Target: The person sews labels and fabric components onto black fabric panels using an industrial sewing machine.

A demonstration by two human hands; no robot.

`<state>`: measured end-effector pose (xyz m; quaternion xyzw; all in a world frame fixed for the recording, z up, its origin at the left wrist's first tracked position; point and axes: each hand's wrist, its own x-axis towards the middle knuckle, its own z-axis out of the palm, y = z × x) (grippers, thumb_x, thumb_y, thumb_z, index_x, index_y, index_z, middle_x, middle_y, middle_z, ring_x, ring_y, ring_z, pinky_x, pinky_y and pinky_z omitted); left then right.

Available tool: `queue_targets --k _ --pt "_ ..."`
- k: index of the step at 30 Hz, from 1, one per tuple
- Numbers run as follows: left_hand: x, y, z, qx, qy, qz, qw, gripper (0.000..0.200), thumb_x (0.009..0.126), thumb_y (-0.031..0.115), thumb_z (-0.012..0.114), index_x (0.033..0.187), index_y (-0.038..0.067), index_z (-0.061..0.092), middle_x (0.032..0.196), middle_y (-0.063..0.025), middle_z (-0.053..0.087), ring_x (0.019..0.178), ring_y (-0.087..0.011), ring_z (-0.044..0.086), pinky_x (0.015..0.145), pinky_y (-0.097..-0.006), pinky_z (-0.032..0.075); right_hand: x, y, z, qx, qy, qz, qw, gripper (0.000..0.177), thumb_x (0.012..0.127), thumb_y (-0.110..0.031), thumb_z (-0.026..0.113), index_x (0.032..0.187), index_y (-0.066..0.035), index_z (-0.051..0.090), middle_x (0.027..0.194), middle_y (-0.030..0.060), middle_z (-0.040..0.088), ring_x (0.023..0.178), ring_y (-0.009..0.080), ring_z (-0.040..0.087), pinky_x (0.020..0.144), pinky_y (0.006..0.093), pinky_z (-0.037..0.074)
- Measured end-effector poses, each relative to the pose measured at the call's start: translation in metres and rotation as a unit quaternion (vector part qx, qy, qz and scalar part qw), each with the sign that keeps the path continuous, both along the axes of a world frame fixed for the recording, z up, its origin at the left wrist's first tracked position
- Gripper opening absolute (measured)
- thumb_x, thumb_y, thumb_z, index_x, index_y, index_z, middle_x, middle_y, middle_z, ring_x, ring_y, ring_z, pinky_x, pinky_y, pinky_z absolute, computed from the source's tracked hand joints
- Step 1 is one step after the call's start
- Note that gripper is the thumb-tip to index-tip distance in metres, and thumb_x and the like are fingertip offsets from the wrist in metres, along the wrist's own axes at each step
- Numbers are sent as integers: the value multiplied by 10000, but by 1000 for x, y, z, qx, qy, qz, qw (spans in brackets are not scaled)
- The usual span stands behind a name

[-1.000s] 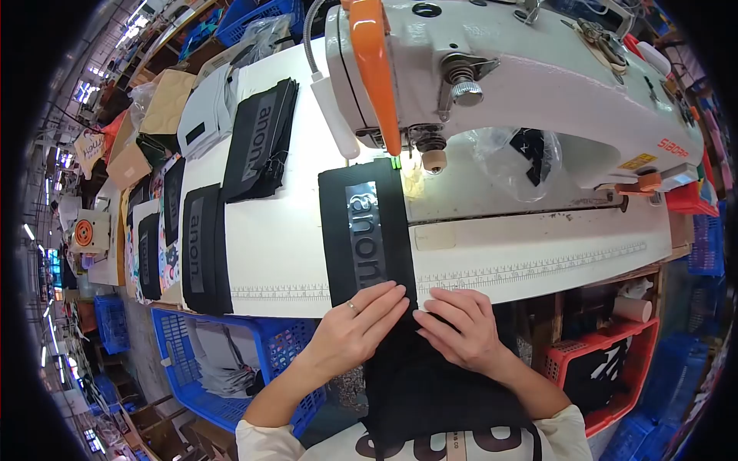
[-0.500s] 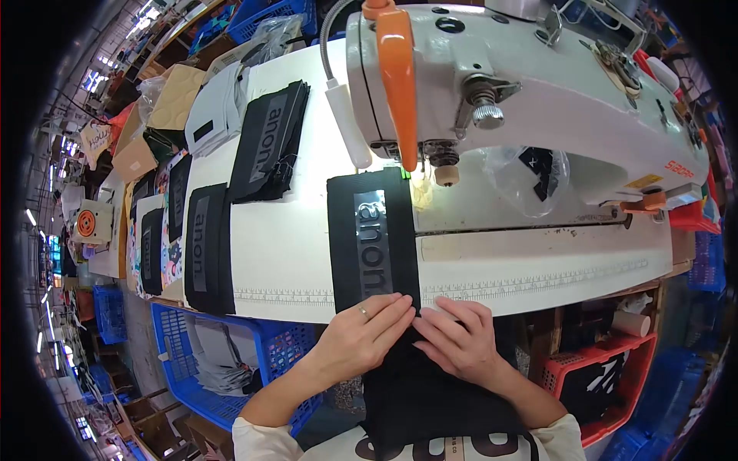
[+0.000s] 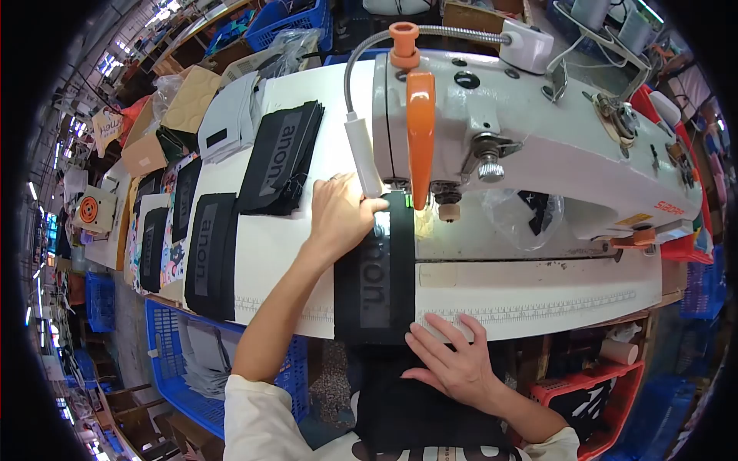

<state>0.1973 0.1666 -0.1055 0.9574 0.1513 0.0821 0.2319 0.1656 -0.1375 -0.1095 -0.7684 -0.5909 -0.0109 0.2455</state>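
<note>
A black fabric panel (image 3: pixel 350 307) with a glossy "anon." patch (image 3: pixel 375 288) lies lengthwise on the sewing machine bed, its far end by the needle area. My left hand (image 3: pixel 338 219) rests at the far left of the panel, thumb stretched onto it and apart from the other fingers. The white lamp (image 3: pixel 363 157) partly hides those fingers. My right hand (image 3: pixel 457 359) lies with fingers spread at the table's front edge, beside the panel's near right corner. Black cloth (image 3: pixel 407 399) hangs below it over my lap. The sewing machine (image 3: pixel 538 138) has an orange guard (image 3: pixel 420 138) in front.
Stacked black "anon" panels (image 3: pixel 284 157) and another pile (image 3: pixel 209 257) lie to the left. Grey pieces (image 3: pixel 231 119) sit behind. A clear bag (image 3: pixel 523 219) rests under the machine arm. A blue basket (image 3: pixel 173 353) and red basket (image 3: pixel 626 399) stand below the table.
My left hand has gone from the panel's near end to its far end beside the lamp. My right hand has spread its fingers and shifted slightly nearer. The view has shifted too.
</note>
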Motion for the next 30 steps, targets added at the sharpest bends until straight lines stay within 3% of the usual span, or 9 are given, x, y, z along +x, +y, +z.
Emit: queue_targets --k 3,7,10,17,19,23,26,27,30 --pt "26 10 -17 47 -172 40 983 209 789 227 708 950 95 695 869 -82 677 914 -297 638 779 -416 387 27 20 7 -25 -15 -1 1000 602 782 -478 755 1228 -83 671 1333 32 610 1304 268 504 1071 509 316" --pt "81 46 -50 22 -254 86 963 164 784 237 687 877 102 692 866 -75 680 905 -275 643 784 -418 385 71 55 7 -27 -50 -14 998 637 783 -514 734 1242 -80 655 1344 28 592 1351 249 436 1115 498 253" --pt "116 68 -79 -157 -337 138 918 142 774 239 689 836 111 678 860 -72 675 881 -268 638 790 -413 380 83 69 3 -22 -70 -26 997 651 781 -524 728 1250 -81 646 1346 22 585 1354 239 416 1131 488 229" --pt "145 95 -122 -167 -351 98 916 160 775 249 691 829 103 655 841 -69 664 881 -270 622 797 -409 376 90 79 -2 -8 -85 -50 995 675 779 -526 725 1285 -92 616 1351 6 578 1291 230 444 1145 479 222" --pt "144 94 -114 -190 -361 89 909 165 776 251 694 827 100 649 841 -69 663 885 -274 617 798 -409 376 90 79 -2 -7 -80 -52 995 677 782 -520 726 1297 -96 607 1351 2 577 1280 227 454 1149 481 220" --pt "129 83 -92 -5 -250 132 959 253 775 251 704 927 54 659 912 -111 654 951 -299 618 884 -453 390 89 80 -2 -5 -77 -56 995 680 785 -514 726 1307 -98 601 1351 1 576 1265 226 466 1153 484 218" --pt "78 59 -27 312 -342 53 885 479 934 325 594 1306 27 552 1102 -173 629 1001 -320 610 904 -394 489 89 79 -3 -4 -69 -61 996 680 788 -511 724 1312 -96 599 1353 4 575 1265 228 468 1153 486 217" --pt "63 47 -11 314 -341 50 885 479 934 325 594 1306 27 552 1102 -173 629 1001 -320 610 904 -394 489 89 79 -4 -5 -65 -60 996 679 792 -509 722 1315 -94 598 1354 5 575 1270 230 466 1153 487 217" --pt "15 9 6 78 -271 -27 959 434 788 66 720 1204 -3 620 1027 -187 652 924 -364 632 815 -377 517 89 80 -4 -4 -59 -61 996 677 798 -504 719 1321 -91 595 1356 8 572 1278 234 461 1152 488 217"
